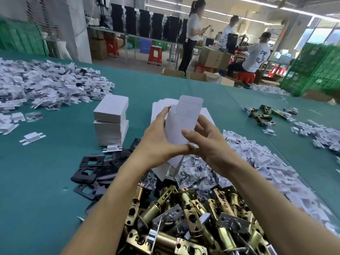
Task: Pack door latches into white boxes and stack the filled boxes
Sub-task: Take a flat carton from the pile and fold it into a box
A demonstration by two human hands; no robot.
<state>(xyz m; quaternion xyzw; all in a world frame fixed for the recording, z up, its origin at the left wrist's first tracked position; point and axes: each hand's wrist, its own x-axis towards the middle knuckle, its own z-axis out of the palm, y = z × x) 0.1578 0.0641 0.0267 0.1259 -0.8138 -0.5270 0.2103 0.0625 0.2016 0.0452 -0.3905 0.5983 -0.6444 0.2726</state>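
Left hand [158, 134] and right hand [208, 142] curl round a white box [184, 120], long axis toward the worktop's [46, 162] far edge.

Two bare hands and forearms, seen from above.
The left hand [158, 140] and right hand [209, 144] are shown uncovered, as are the left forearm [110, 199] and right forearm [266, 199], which are seen bare down to the lower edge of the view. The fingers [190, 136] are slender, with nails kept short.
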